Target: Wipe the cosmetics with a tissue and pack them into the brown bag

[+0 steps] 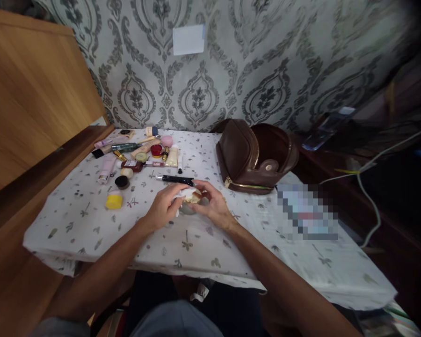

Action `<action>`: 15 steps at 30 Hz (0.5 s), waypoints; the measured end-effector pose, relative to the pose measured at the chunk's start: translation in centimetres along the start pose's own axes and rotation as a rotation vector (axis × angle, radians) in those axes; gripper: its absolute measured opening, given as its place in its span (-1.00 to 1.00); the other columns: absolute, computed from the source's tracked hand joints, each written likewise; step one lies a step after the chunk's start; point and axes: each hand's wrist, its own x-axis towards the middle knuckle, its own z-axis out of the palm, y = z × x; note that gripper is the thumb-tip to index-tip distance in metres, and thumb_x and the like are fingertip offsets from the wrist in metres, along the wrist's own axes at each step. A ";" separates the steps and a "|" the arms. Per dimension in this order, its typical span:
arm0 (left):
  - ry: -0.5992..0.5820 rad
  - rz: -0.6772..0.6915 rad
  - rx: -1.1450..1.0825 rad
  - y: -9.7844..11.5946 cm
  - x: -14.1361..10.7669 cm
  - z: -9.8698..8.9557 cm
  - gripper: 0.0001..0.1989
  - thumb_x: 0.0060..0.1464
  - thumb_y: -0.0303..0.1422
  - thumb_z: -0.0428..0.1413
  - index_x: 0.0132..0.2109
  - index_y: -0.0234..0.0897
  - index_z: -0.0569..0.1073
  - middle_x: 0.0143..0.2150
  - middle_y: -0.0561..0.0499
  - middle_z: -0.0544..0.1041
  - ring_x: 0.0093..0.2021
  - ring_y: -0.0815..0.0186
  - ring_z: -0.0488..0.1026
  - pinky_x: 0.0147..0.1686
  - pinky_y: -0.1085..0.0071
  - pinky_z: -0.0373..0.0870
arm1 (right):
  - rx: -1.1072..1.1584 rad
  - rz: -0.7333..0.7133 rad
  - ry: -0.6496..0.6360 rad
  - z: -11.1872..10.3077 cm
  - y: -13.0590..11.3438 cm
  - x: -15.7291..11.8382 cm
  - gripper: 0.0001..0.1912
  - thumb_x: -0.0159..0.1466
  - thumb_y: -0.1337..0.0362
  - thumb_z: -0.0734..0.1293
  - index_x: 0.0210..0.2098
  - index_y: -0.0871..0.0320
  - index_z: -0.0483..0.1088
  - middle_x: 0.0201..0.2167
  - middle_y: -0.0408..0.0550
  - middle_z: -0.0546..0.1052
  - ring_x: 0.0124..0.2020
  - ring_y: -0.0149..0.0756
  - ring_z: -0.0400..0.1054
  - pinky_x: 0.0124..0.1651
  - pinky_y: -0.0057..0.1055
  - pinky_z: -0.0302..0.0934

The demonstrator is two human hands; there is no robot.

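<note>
Over the middle of the table, my left hand is closed on a crumpled white wipe or tissue, pressed against a small round jar. My right hand curls its fingers round this small jar, which has a gold-coloured rim and a pale, glassy lower part. Fingers hide much of the jar. Just beyond my hands lies a black brush-like stick with a silver end, close to my right fingertips.
Several cosmetics lie at the back left, among them a red jar, a cream tube, a dark red bottle and a yellow-capped jar. An unzipped brown bag stands back right. A blurred-out rectangle lies at the right.
</note>
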 end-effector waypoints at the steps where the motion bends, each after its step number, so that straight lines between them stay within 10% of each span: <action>1: -0.016 0.025 0.025 0.0 0.0 0.1 -0.72 0.20 -0.39 -0.01 0.02 -0.26 0.47 -0.03 -0.09 0.57 -0.05 0.20 0.50 -0.05 0.34 0.41 | -0.008 -0.008 -0.025 0.0 0.1 -0.1 -0.29 -0.02 0.09 0.54 0.11 0.00 0.36 -0.16 -0.09 0.46 -0.13 -0.22 0.36 0.01 -0.23 0.26; 6: -0.002 -0.097 0.049 -0.3 0.3 0.1 -0.71 0.19 -0.39 -0.02 0.02 -0.26 0.45 -0.11 -0.03 0.60 -0.16 0.24 0.51 -0.14 0.39 0.40 | -0.076 0.057 -0.139 -0.1 0.5 0.0 -0.06 -0.07 0.04 0.56 0.24 0.05 0.21 0.02 0.05 0.42 -0.01 -0.12 0.36 0.08 -0.15 0.26; 15: 0.010 -0.306 -0.076 -1.3 0.5 0.3 -0.77 0.18 -0.33 -0.01 -0.05 -0.26 0.42 -0.15 -0.02 0.55 -0.15 0.25 0.47 -0.17 0.39 0.38 | -0.233 0.022 -0.228 0.0 -0.5 -0.3 -0.40 -0.01 0.17 0.52 0.00 0.14 0.38 -0.10 0.02 0.50 -0.07 -0.08 0.40 0.03 -0.12 0.31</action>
